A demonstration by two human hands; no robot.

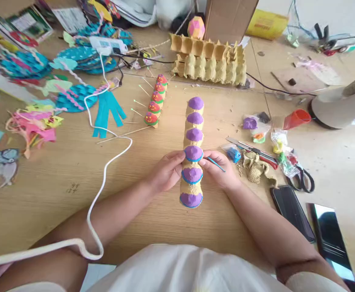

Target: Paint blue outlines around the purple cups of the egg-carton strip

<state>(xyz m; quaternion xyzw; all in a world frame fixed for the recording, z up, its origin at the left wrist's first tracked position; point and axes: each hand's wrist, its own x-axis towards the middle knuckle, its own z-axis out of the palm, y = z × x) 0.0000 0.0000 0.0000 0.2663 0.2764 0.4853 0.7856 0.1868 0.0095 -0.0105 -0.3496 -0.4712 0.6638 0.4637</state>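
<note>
Item under work: an egg-carton strip [193, 154] capped with six purple clay domes, lying lengthwise on the counter [58, 190], directly in front of the person. All positions below are taken from this strip.

The left hand [166, 172] is closed on the strip's left flank at the fourth dome from the far end, fingers pressed to the cardboard. The right hand [218, 170] sits on the opposite flank, thumb and forefinger pinched on a thin blue clay strand [216, 164] whose inner end meets the dome's rim. The three nearer domes carry a blue border; the three farther ones appear bare.

Judgement on doing this step well: keep the left hand steady as a brace, lay the strand along the seam between dome and cardboard, and press lightly (a hard pinch would likely flatten or snap it). Turning the strip, not the wrist, should keep the border even.

Left of the strip's far end stands a smaller red-capped carton figure [155, 101] with pins. Beyond the far end lie stacked egg trays [209, 61]. Right of the strip are clay packets [253, 125], scissors [302, 180] and a phone [291, 211]. A white cable [104, 174] crosses the left forearm.
</note>
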